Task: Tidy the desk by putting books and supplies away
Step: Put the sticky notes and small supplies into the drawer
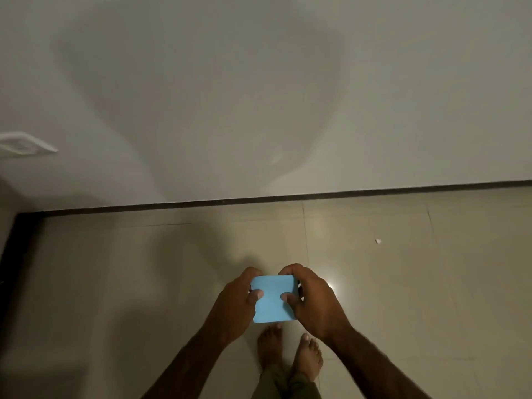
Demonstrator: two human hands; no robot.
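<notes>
**A small blue pad held in both hands, away from the desk**

We hold the blue pad [273,305] in the air in front of the body, above the tiled floor [115,283] and our bare feet [288,355], near a plain wall [259,82]. No tabletop and no shelf is in view, so we cannot say from here where the pad must go.

The left hand [236,303] grips the left edge of the pad. Its thumb [256,294] lies on the top face, and the other fingers curl around the far corner. The right hand [316,300] does the same on the right edge, with the thumb [288,298] on top and the fingers wrapped around the far right corner. Both hands are closed on the pad and neither is free.

We judge the pad to be light. Its top face is flat and matte, with straight edges, so it should not be slippery or fragile. It looks like a block of paper notes, though it could be a thin box — we cannot tell which. If it is paper, the block is stiff as a whole, but loose sheets may bend or fan open at a free edge. The safe hold is therefore a pinch through the thickness, thumb on top and fingers beneath, at the middle of one side. One hand should be enough for this, which would leave the other free — for a drawer, for example.

A small white scrap [378,241] lies on the floor to the right, well apart from us.
</notes>
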